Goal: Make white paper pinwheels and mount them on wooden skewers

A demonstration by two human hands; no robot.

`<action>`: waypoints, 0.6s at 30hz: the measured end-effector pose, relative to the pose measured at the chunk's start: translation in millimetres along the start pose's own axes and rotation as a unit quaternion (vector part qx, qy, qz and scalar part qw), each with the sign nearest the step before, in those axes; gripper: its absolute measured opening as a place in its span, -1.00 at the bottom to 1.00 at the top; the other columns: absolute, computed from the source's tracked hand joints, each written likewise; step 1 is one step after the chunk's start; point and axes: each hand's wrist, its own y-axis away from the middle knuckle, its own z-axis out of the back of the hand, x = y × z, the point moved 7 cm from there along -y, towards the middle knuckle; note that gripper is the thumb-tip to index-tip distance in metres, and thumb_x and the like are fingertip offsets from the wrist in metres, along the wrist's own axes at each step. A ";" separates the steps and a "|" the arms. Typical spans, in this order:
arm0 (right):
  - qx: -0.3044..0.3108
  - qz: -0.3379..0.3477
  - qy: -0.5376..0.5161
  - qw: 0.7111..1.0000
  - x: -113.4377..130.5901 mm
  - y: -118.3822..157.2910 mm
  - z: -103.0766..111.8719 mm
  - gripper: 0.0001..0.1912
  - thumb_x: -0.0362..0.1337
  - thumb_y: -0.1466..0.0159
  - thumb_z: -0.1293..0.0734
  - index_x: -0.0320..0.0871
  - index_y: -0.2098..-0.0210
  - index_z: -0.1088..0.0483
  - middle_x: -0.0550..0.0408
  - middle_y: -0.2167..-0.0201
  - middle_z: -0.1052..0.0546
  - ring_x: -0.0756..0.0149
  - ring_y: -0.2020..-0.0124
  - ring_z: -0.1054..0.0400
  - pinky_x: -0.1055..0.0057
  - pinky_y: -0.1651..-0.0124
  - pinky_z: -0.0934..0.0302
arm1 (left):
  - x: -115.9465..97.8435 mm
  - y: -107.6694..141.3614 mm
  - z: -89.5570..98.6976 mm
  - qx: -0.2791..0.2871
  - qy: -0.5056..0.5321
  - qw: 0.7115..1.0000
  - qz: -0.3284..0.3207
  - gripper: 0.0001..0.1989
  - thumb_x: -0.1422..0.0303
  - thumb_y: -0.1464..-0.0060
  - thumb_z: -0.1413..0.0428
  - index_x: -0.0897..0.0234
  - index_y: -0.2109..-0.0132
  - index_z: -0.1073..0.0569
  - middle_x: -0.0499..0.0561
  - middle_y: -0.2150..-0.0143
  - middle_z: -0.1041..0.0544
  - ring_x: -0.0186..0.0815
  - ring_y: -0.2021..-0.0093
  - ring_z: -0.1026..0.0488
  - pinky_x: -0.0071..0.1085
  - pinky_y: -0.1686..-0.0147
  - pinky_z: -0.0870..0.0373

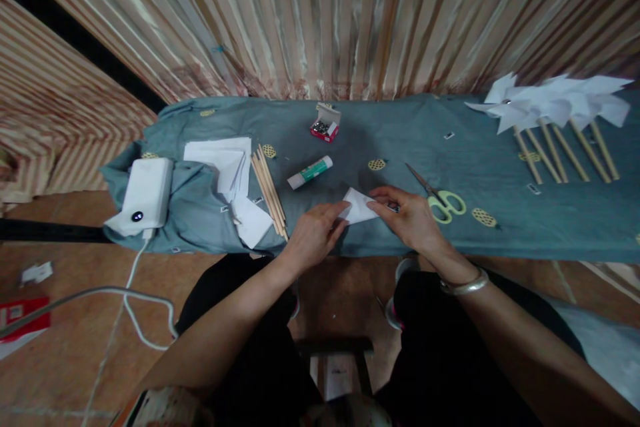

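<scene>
Near the front edge of the cloth-covered table, a small folded piece of white paper (359, 207) is held between both hands. My left hand (314, 233) pinches its left side with thumb and fingers. From the other side, my right hand (407, 217) grips the right corner, thumb on top. Close to the right hand lies a pair of scissors (443, 203) with light green handles, blades pointing up and left. A glue stick (310, 172) with a green label rests beyond the left hand. Behind it stands an open red box (325, 127) of small metal pieces.
Left of the hands are several wooden sticks (269, 190) and a stack of white paper sheets (235, 167). A white power bank (147, 193) with a cable (131, 273) sits at the left end. Several paper pinwheels (560, 107) on sticks lie at the right.
</scene>
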 end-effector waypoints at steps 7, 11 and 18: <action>-0.029 0.001 0.062 0.998 4.7 -0.4 3.4 -0.76 -0.16 -0.18 -0.40 -0.09 0.18 -0.55 0.06 0.35 -0.66 0.15 0.32 -0.55 0.25 0.22 -0.39 | -16.9 -2.5 6.9 -0.016 -0.089 0.994 -0.058 -0.69 0.31 -0.30 0.01 0.35 -0.09 -0.42 0.27 -0.08 -0.47 -0.05 -0.08 -0.40 -0.09 0.02 -0.43; -0.022 -0.002 0.069 0.997 6.2 -2.8 2.9 -0.78 -0.20 -0.17 -0.40 -0.09 0.20 -0.55 0.07 0.37 -0.65 0.17 0.34 -0.54 0.26 0.22 -0.39 | -29.3 2.8 -10.3 0.026 -0.082 0.990 -0.114 -0.60 0.32 -0.32 0.06 0.34 -0.24 -0.28 0.29 -0.29 -0.34 -0.04 -0.33 -0.23 -0.03 -0.16 -0.34; -0.017 0.011 0.068 0.997 9.2 -2.9 1.5 -0.79 -0.21 -0.19 -0.38 -0.10 0.19 -0.55 0.05 0.34 -0.65 0.17 0.32 -0.54 0.27 0.20 -0.39 | -26.3 8.2 -24.0 0.034 -0.116 0.986 -0.116 -0.52 0.29 -0.33 0.06 0.46 -0.30 -0.19 0.39 -0.32 -0.29 -0.02 -0.38 -0.18 -0.05 -0.21 -0.29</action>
